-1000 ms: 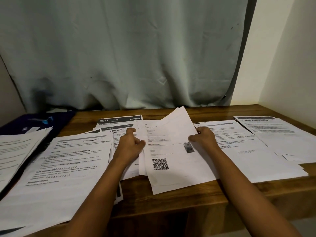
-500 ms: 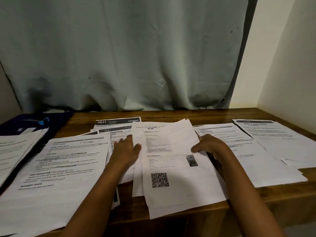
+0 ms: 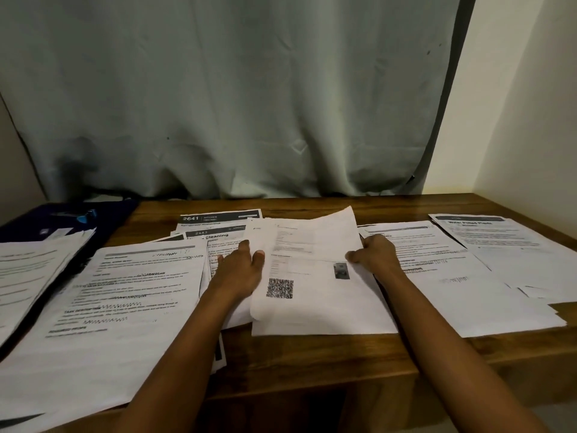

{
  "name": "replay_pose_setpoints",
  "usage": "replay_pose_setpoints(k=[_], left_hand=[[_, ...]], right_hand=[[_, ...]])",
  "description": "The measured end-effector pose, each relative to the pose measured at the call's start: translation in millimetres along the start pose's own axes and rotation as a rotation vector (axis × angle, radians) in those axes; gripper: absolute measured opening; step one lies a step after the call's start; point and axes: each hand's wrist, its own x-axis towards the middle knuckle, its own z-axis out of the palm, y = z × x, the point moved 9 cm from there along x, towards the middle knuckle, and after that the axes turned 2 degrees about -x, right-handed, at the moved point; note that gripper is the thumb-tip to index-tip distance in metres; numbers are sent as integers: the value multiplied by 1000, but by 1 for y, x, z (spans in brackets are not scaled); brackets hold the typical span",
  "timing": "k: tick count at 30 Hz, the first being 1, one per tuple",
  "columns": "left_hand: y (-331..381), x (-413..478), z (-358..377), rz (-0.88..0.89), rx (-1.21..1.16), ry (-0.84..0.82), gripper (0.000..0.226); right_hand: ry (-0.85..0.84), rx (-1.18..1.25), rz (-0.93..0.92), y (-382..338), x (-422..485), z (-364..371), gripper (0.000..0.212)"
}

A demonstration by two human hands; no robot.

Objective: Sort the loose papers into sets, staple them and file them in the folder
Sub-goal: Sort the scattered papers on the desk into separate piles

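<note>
A centre stack of papers [image 3: 312,307] with a QR code on top lies on the wooden desk [image 3: 312,357]. My left hand [image 3: 240,270] pinches its left edge, thumb on top. My right hand [image 3: 374,253] grips the right edge of the upper sheet [image 3: 315,235], whose far part is raised off the stack. More paper piles lie around: a large one at the left [image 3: 118,307], one far left [image 3: 28,270], "2641" sheets [image 3: 218,218] behind, two at the right [image 3: 462,276] [image 3: 512,245]. A dark blue folder [image 3: 40,225] lies at the back left.
A small blue object [image 3: 86,215] rests on the folder. A grey curtain [image 3: 234,104] hangs behind the desk and a pale wall [image 3: 530,120] closes the right side. Papers overhang the desk's front edge at the left.
The upper sheet, lying flat half a second ago, is raised again at its far end. Both hands have stayed at the stack's edges.
</note>
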Motion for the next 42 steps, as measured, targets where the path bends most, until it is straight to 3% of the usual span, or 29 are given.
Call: replay_pose_setpoints(k=[7,15,25,29,32,36,42], left_hand=[[-6,8,12,25,-52,2,58],[-6,10,19,29,-71,-27,63],[-8,11,18,49,-133,-24,64],[-22,13,4,-61,22,64,74],[-33,10,3,-141,218,11,84],[-28,7,3,-105,207,-1,87],[-17,5,8,-48,147,-44,82]], right_hand=[[9,11,-89,-27,-14,18,30],[-79,154,-23,-27,-16,25,54],[-168,287,-15,-28,-26,25,33],[-164,274,14,-24,-25,23,38],[-143,241,17,-23,-21,25,27],[-85,234,36,-14,-13,8,23],[-74,14,103,6,5,-19,44]])
